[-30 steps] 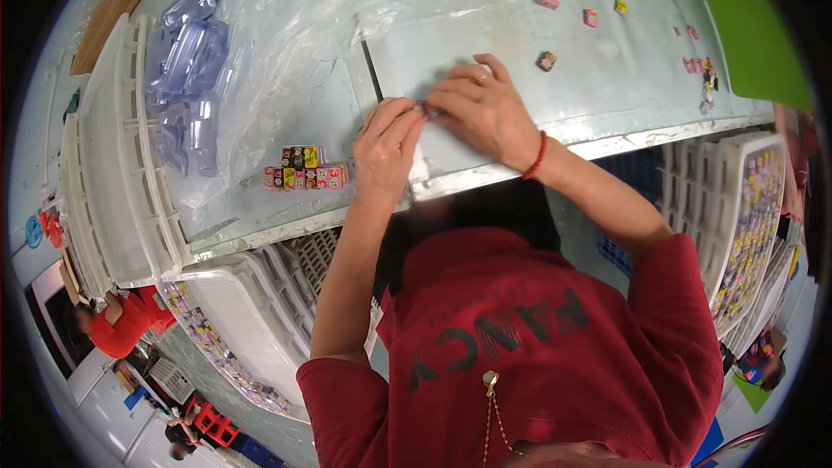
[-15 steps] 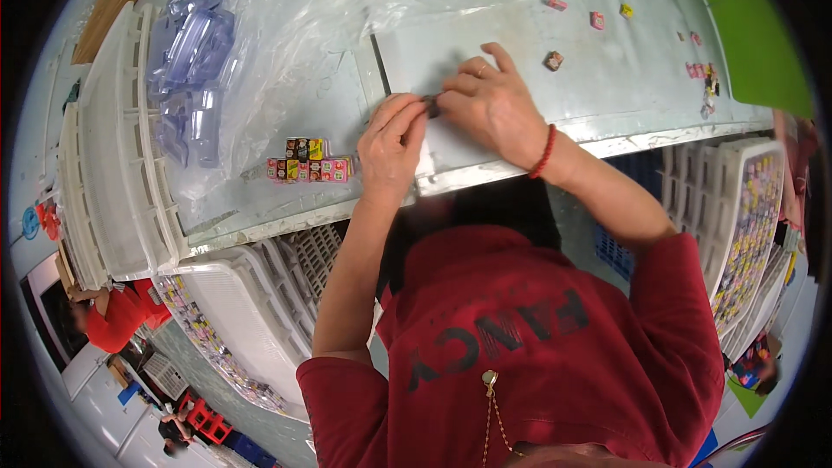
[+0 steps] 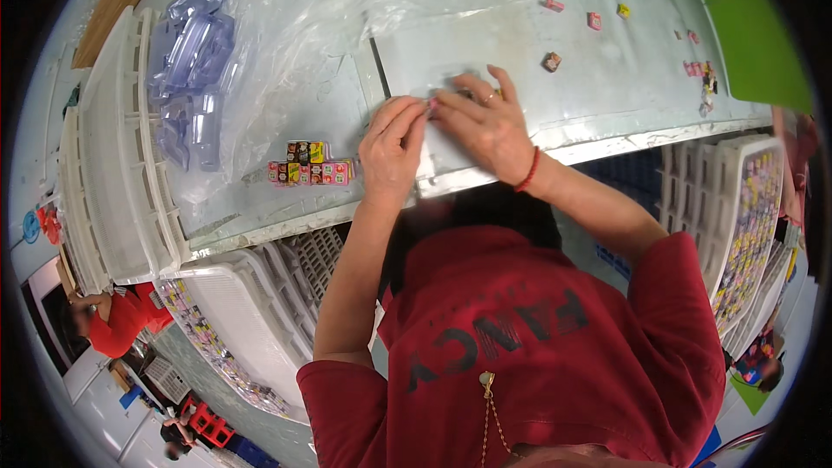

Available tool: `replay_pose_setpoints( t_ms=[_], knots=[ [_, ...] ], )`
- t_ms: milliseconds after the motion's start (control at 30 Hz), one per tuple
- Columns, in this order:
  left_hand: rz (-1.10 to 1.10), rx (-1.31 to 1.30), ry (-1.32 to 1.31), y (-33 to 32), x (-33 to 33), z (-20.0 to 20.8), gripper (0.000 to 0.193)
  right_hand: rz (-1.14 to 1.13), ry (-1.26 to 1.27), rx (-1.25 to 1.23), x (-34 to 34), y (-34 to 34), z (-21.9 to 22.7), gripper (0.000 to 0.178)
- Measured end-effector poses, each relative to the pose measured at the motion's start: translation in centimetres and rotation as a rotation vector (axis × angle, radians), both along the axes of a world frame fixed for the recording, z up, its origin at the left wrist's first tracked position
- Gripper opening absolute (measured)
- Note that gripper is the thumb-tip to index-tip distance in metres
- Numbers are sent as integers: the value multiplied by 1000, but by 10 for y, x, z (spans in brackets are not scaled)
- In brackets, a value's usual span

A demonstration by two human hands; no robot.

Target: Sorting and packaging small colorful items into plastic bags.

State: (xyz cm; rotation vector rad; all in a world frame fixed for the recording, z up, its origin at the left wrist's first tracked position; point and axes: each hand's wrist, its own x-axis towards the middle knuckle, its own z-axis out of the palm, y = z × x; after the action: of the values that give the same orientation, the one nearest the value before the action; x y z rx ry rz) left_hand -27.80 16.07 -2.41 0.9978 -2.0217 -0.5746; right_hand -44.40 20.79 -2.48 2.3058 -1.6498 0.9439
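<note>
My left hand (image 3: 392,146) rests at the table's front edge, its fingers closed together around a small pink block (image 3: 432,105) that they mostly hide. The fingertips of my right hand (image 3: 487,128) meet the block from the other side. That hand's thumb and forefinger are closed at it, slightly blurred, while the outer fingers are raised. A speck of yellow shows by the right fingers; what it is I cannot make out. Left of my left hand stands a cluster of small printed boxes (image 3: 310,166) in pink, brown and yellow, set in rows.
Several loose little boxes (image 3: 552,61) are scattered over the pale table (image 3: 303,104), mostly far right. Clear plastic trays (image 3: 198,52) lie at the left on plastic sheeting. White crates (image 3: 113,147) line the left side. A green sheet (image 3: 754,43) covers the right corner.
A dark piece showed between my fingertips before; pink shows there now. My right hand has shifted slightly left and down. The left hand has hardly moved.
</note>
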Motion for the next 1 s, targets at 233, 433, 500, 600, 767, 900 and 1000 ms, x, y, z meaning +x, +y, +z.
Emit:
replay_pose_setpoints(
  t_ms=[233,433,500,600,767,900,1000],
  knots=[
    [-43,21,-21,-1,2,-2,14,90,-418,77,-10,3,9,36],
    [-168,-172,-307,10,-7,13,40,-64,-116,236,-33,28,21,56],
    [-267,-56,-443,14,-13,19,58,-59,-30,362,-30,37,16,64],
    [-316,-42,-502,14,-15,15,65,-51,55,416,-31,37,12,66],
    [-312,-22,-514,15,-16,15,64,-42,30,443,-32,38,11,68],
    [-290,-35,-447,17,-15,11,62,-35,25,438,-34,39,12,69],
    [-285,-89,-434,14,-15,7,59,-17,21,435,-37,37,9,68]
  ],
)
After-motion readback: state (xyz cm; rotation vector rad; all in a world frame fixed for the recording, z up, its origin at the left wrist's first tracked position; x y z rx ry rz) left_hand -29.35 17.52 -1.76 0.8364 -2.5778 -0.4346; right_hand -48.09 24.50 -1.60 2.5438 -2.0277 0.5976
